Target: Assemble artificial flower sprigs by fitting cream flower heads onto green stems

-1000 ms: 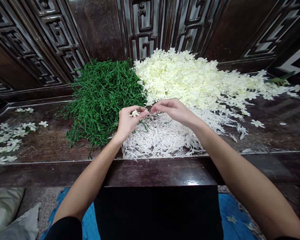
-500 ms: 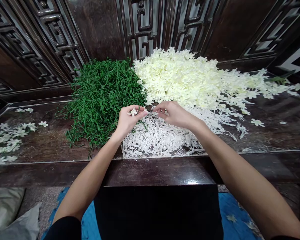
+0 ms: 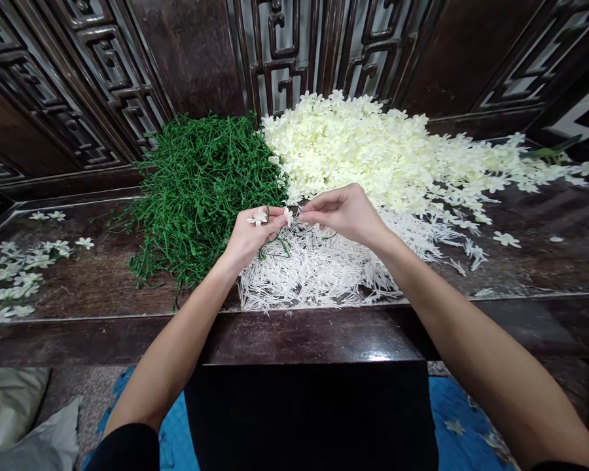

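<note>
My left hand (image 3: 248,237) pinches a small white artificial flower (image 3: 288,216) between thumb and fingertip. A second white flower (image 3: 258,217) rests against its curled fingers. Close by on the right, my right hand (image 3: 347,214) has its thumb and fingers pressed together on a thin green plastic stem, part of which shows below the hand (image 3: 328,236). The fingertips of both hands nearly meet at the pinched flower. Beneath them lies a heap of thin white plastic pieces (image 3: 309,278). A tangled pile of green stems (image 3: 201,176) stands left, and a large pile of cream-white flowers (image 3: 358,150) behind.
Loose white flowers (image 3: 27,278) lie at the left of the dark wooden bench (image 3: 103,281). One single flower (image 3: 506,240) sits on the right. A carved wooden backrest (image 3: 191,59) rises behind the piles. Blue cloth (image 3: 177,435) shows below the bench.
My right hand has closed its fingers into a pinch and lifted slightly; a green stem now shows at it. The flower at my left fingertips now stands more upright.
</note>
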Demonstrator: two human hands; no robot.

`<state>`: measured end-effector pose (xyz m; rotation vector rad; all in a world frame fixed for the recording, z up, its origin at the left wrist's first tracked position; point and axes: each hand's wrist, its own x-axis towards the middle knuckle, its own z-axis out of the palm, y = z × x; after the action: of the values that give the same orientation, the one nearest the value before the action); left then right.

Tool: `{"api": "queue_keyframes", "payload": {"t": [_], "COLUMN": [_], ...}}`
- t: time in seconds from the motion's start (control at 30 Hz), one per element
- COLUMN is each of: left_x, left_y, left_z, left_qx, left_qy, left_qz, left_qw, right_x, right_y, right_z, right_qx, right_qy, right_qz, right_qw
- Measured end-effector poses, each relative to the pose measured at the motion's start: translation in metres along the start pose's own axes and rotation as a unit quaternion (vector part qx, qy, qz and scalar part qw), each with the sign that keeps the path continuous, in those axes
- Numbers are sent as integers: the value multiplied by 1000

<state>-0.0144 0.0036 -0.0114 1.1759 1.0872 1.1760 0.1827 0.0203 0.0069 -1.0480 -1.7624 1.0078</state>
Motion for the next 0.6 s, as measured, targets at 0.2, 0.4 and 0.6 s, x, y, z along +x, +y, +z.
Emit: {"api": "queue_keyframes", "payload": {"t": [0.2, 0.4, 0.6], "left_x": [0, -2, -2], "left_y": [0, 3, 3], "left_z": [1, 2, 3], "left_qx": [-29, -30, -17], "left_qy": [-6, -31, -17], "left_qz": [-9, 6, 13], "left_qw": [1000, 999, 1000], "right_x": [-3, -5, -6], "right_y": [-7, -7, -10], "right_z": [7, 13, 15], "right_qx": [20, 6, 6], "right_qy": [28, 39, 44], "right_qz": [-35, -68, -68], "right_qw": [999, 997, 997]}}
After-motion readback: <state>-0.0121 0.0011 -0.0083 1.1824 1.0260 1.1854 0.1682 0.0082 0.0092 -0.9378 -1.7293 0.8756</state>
